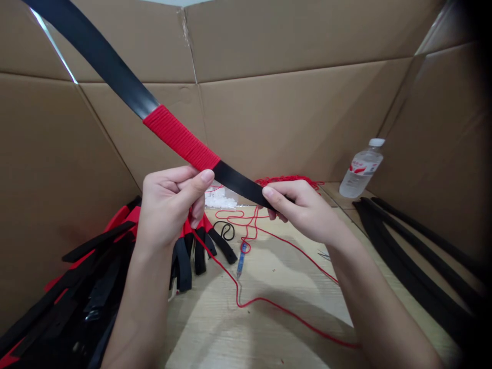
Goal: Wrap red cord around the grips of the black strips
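Cardboard panels (pixel 292 118) box in a pale wooden tabletop (pixel 200 333), seen from the head view looking down at 2 bare hands. A long, curved black strip (pixel 103 54) slants up across the frame, held above the table, and a tight red cord wrapping (pixel 180 138) covers 1 band of it. That band looks finished, its turns lying close and even; the black stretch above it is bare up to the frame's top edge, and so is the short length between the hands. The left hand (pixel 171 207) is curled closed against the strip, its thumb pressed at the wrapping's lower edge. The right hand (pixel 303 210) pinches the strip further along between thumb and bent fingers, hiding its end. A loose red cord (pixel 284 302) trails across the table past a blue pen (pixel 241 261). Below the left hand lies a heap of black strips with red wrappings (pixel 100 277); along the right side lie bare black strips (pixel 415 266), near a plastic water bottle (pixel 361 169).
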`<act>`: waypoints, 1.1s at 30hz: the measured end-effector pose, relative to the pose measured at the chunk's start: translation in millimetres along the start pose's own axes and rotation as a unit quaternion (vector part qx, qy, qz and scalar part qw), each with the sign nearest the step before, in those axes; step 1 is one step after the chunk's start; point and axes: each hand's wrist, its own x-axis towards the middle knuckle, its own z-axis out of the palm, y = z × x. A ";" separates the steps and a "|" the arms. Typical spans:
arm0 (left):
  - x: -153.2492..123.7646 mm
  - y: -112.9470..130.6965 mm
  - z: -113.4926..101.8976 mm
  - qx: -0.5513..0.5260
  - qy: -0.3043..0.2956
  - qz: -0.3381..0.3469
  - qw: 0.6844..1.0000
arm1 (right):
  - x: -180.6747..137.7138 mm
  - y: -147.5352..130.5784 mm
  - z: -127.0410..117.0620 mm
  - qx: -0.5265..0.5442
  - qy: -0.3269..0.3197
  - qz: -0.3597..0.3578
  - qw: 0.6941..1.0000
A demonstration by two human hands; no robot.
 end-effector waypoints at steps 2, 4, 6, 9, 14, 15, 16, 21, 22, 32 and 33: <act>-0.6 0.3 -0.2 0.000 -0.012 0.002 1.000 | 0.5 1.7 -2.6 0.061 -0.038 0.015 0.997; -1.0 0.3 -1.0 -0.002 -0.028 -0.001 1.000 | 0.9 3.5 -5.9 0.124 -0.080 0.032 0.989; -1.0 0.0 -2.1 -0.011 -0.042 -0.010 0.999 | 1.0 5.5 -9.2 0.182 -0.120 0.055 0.975; -0.4 -1.3 -2.9 -0.040 -0.062 -0.033 0.997 | 1.2 10.0 -11.7 0.247 -0.169 0.085 0.950; 0.8 -4.2 0.0 -0.113 -0.092 -0.031 0.989 | 4.1 20.6 -8.5 0.311 -0.238 0.075 0.917; 0.9 -4.7 1.2 -0.122 -0.093 -0.024 0.988 | 5.0 21.8 -7.3 0.314 -0.244 0.069 0.915; 0.9 -5.1 2.6 -0.129 -0.089 -0.018 0.988 | 5.7 22.2 -6.0 0.313 -0.247 0.063 0.915; -0.3 -5.7 10.7 -0.127 -0.036 -0.017 0.991 | 8.1 14.2 4.3 0.211 -0.182 0.052 0.959; -0.6 -5.7 11.9 -0.121 -0.024 -0.021 0.992 | 8.4 12.1 7.0 0.178 -0.149 0.049 0.971; 0.6 -2.8 10.1 -0.086 0.048 -0.038 0.994 | 6.2 6.7 25.9 -0.126 0.198 -0.143 0.961; 0.5 -2.3 9.3 -0.087 0.043 -0.035 0.995 | 5.5 6.1 27.2 -0.162 0.209 -0.158 0.951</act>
